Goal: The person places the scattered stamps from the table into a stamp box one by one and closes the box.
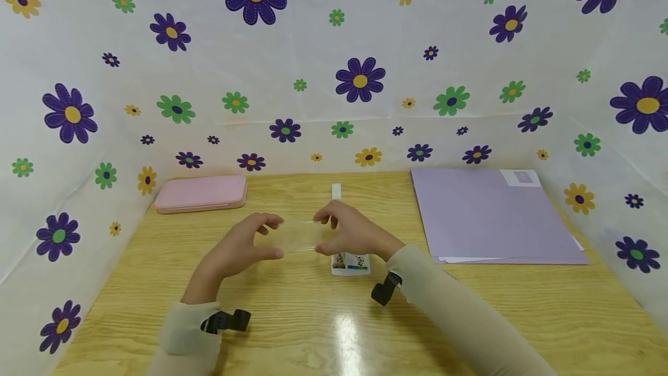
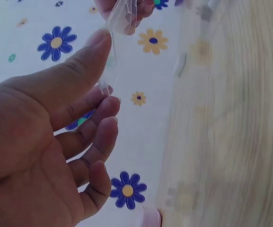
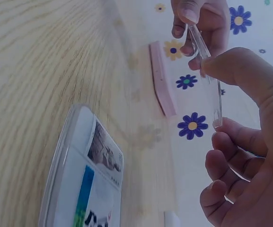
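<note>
A thin, clear plastic cover [image 1: 300,237] with raised edges is held between both hands above the wooden table. My left hand [image 1: 235,251] pinches its left end between thumb and fingertips. At the opposite end, my right hand [image 1: 355,231] grips it the same way, thumb on the near edge. In the right wrist view the cover [image 3: 217,101] appears edge-on, the remaining fingers loosely bent beneath. Under the right hand lies a small white box [image 1: 351,266] with printed pictures and a blue-green strip, partly hidden by that hand in the head view.
A pink case [image 1: 200,193] lies at the back left of the table [image 1: 292,324]. Purple folders [image 1: 485,219] with a white label are stacked at the right. Behind the right hand is a small white item [image 1: 336,191]. Flower-patterned cloth [image 1: 313,45] walls the back and sides.
</note>
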The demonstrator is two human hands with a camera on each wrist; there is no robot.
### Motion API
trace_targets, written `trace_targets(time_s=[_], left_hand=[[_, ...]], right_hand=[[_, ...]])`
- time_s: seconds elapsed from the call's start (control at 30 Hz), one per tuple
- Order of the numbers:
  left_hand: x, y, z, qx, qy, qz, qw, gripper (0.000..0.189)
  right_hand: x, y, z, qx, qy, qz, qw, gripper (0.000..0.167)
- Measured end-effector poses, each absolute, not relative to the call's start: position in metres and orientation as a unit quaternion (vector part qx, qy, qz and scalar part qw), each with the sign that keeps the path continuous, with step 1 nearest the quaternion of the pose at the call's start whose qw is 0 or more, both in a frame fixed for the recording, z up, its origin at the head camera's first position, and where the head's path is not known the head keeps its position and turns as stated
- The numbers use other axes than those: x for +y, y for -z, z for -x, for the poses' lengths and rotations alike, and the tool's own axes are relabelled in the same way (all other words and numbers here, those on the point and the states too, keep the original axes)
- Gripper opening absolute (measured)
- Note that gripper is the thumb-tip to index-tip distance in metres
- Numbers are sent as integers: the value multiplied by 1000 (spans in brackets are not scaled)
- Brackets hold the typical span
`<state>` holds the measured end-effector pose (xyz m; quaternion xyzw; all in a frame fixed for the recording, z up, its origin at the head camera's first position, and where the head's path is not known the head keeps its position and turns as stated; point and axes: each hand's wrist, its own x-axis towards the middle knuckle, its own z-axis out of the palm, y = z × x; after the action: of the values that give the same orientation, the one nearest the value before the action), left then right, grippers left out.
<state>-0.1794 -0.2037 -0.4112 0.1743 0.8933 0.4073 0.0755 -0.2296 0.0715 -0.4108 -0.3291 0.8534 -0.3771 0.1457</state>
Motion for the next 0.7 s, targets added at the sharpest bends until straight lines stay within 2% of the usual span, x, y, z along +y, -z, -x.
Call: trace_targets(time_s=[0.2, 0.7], left_hand=[[-181, 407, 168, 891, -413, -177, 61, 60], [-127, 415, 160, 903, -366, -212, 74, 60]], right_hand=[[96, 406, 216, 852, 392, 321, 129, 52], [149, 420, 191, 853, 403, 309, 120, 57]])
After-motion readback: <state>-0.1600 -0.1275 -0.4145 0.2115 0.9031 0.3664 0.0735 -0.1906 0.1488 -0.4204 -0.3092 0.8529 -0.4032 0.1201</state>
